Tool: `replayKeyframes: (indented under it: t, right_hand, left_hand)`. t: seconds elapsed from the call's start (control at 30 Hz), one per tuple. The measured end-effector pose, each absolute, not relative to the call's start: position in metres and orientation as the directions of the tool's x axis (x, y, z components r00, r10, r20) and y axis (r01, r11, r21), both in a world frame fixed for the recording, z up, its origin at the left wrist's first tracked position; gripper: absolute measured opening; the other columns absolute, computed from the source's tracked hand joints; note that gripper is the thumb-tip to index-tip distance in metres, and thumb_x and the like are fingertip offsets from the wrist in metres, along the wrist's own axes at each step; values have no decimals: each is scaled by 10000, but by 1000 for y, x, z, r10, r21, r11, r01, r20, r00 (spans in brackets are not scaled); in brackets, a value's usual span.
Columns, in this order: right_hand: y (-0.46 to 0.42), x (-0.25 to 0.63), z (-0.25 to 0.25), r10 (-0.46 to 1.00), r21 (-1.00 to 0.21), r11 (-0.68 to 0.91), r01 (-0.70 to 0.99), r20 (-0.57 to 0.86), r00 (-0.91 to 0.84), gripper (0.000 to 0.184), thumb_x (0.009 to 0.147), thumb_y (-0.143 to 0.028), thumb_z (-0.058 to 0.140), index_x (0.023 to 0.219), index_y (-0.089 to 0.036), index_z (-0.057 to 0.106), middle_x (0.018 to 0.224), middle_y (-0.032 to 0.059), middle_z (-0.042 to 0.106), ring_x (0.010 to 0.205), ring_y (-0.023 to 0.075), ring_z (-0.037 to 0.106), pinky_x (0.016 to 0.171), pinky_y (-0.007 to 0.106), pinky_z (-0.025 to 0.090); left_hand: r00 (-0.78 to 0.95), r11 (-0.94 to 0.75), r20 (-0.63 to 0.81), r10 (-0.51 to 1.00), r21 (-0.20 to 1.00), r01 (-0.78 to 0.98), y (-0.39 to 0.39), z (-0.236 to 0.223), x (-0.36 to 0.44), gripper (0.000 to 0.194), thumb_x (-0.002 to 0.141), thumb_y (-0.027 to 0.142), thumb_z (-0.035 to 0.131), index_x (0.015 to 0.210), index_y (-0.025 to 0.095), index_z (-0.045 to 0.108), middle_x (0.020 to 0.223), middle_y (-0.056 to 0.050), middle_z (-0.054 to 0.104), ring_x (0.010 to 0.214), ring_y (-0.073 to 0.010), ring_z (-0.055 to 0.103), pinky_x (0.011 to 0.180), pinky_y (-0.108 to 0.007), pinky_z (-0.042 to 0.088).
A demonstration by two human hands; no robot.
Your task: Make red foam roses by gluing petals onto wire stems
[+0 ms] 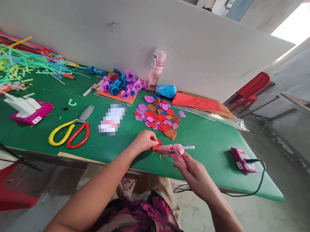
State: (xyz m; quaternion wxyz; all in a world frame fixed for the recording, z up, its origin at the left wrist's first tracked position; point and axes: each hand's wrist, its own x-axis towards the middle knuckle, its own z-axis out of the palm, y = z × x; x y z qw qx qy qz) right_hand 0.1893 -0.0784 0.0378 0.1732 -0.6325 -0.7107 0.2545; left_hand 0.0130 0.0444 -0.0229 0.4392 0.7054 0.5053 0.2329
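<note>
My right hand (191, 170) is wrapped round the handle of a pink glue gun (177, 151), with a clear glue stick (189, 147) poking from its back end. The gun's nozzle points left, at a small red paper flower piece (157, 145). Between its fingertips my left hand (145, 140) pinches that red piece near the table's front edge. Whether the nozzle touches the paper I cannot tell. Just beyond both hands lies a loose pile of red, purple and brown paper petals (159, 118).
Finished purple and blue paper flowers (121, 83) sit at the back. Scissors (73, 128) lie left, near a magenta power strip (32, 114); another power strip (243, 160) with a black cord sits right. A pink bottle (156, 69) stands against the partition. Pipe cleaners (13, 57) heap far left.
</note>
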Motion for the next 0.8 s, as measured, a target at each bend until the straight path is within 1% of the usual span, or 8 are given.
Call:
replayKeyframes:
  t: [0.33, 0.5, 0.8]
  right_hand:
    - [-77, 189, 40, 987, -564, 82, 822, -71, -147, 256, 899, -379, 374, 930, -182, 534, 698, -4, 578, 593, 134, 498, 551, 220, 362]
    - [-77, 192, 39, 989, -535, 100, 839, -40, -143, 251, 891, -382, 377, 858, -178, 520, 687, 4, 571, 586, 133, 495, 524, 221, 351]
    - [-78, 195, 42, 989, -523, 97, 846, -46, -141, 252, 891, -382, 364, 844, -185, 513, 660, 2, 560, 569, 138, 491, 522, 225, 351]
  left_hand:
    - [384, -111, -109, 917, 855, 507, 44, -23, 13, 113, 614, 224, 571, 633, 144, 648, 611, -7, 636, 583, -125, 542, 520, -220, 352]
    - [385, -108, -115, 916, 853, 511, 44, -21, 13, 114, 613, 227, 572, 636, 147, 650, 609, -6, 633, 582, -127, 541, 528, -223, 359]
    - [390, -103, -116, 913, 861, 499, 44, -23, 12, 122, 612, 236, 571, 631, 142, 645, 608, -13, 629, 588, -136, 542, 526, -233, 356]
